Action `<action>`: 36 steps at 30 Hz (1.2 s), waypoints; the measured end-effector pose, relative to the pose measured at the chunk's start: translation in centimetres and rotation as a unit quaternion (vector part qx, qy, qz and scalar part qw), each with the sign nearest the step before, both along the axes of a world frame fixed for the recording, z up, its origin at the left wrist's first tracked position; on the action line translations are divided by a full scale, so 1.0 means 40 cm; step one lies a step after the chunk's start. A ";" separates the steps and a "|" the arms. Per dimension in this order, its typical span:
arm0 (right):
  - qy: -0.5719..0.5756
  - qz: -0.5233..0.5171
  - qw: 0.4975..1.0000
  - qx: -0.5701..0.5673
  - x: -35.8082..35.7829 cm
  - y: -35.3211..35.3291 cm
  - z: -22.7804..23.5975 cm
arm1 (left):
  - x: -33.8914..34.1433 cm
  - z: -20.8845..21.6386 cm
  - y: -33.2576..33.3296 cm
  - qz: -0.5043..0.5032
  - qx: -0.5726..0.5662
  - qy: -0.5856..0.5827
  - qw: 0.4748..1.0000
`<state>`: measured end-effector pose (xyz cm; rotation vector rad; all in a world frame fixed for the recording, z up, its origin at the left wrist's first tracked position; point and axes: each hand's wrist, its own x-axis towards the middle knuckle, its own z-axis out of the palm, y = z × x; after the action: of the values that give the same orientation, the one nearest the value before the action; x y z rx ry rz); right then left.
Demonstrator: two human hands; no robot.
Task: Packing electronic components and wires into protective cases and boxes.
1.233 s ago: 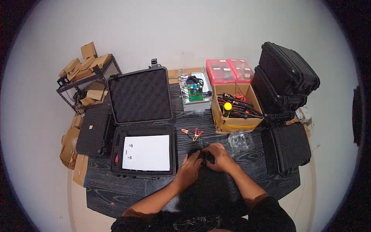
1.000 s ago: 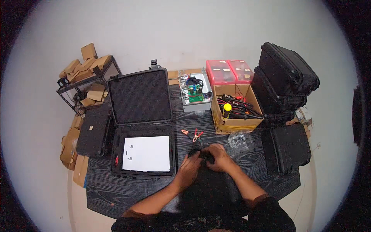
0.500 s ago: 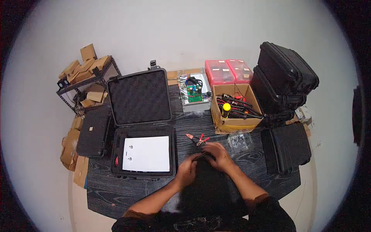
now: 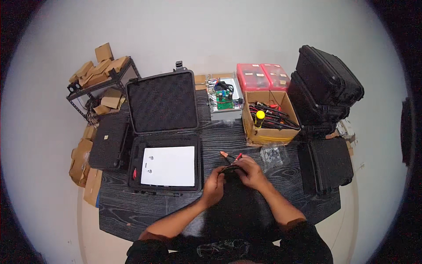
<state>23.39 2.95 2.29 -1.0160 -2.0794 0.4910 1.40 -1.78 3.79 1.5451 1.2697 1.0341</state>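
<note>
My left hand (image 4: 213, 185) and my right hand (image 4: 251, 172) are close together over the table's middle. Both have their fingers closed on a thin dark cable (image 4: 230, 167), which spans the small gap between them. Just beyond my fingers are clamp clips with red and orange-pink handles (image 4: 226, 155), partly covered by my right hand. They appear to belong to the cable, though the join is hidden. To the left lies an open black hard case (image 4: 198, 171) with foam lining and a white panel (image 4: 171, 165) set in its base.
A cardboard box (image 4: 272, 137) of dark cables and a yellow-topped tool (image 4: 260, 118) stands beyond my right hand. Near it are a clear plastic bag (image 4: 273, 155) and red-pink bins (image 4: 252, 76). An opened metal housing (image 4: 226, 115) shows a green circuit board. Black cases (image 4: 327, 75) are stacked right.
My hands have drawn the cable up slightly, and it now shows as an arc between them. My right hand covers more of the clips. The whole view has shifted a little.
</note>
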 end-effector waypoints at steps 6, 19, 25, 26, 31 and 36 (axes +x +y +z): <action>0.045 -0.026 0.998 0.028 0.000 -0.017 0.025 | 0.014 0.053 -0.014 -0.002 0.038 -0.044 0.998; 0.022 -0.021 0.996 -0.089 -0.114 -0.062 0.427 | -0.128 0.325 0.011 -0.081 0.028 -0.180 0.980; -0.051 0.039 0.998 -0.002 -0.276 0.023 0.560 | -0.258 0.416 0.026 0.017 0.123 -0.112 0.986; -0.052 0.040 0.998 -0.002 -0.305 0.045 0.567 | -0.282 0.428 0.034 0.034 0.132 -0.119 0.984; -0.027 0.127 0.989 0.067 -0.482 0.184 0.517 | -0.429 0.446 0.066 0.122 0.155 -0.031 0.980; -0.076 0.137 0.988 -0.015 -0.664 0.274 0.442 | -0.538 0.426 0.090 0.205 0.170 0.086 0.960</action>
<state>-3.15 13.89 19.98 -0.8087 -2.3707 0.6007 -20.10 1.83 20.82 1.6942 1.6463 1.4679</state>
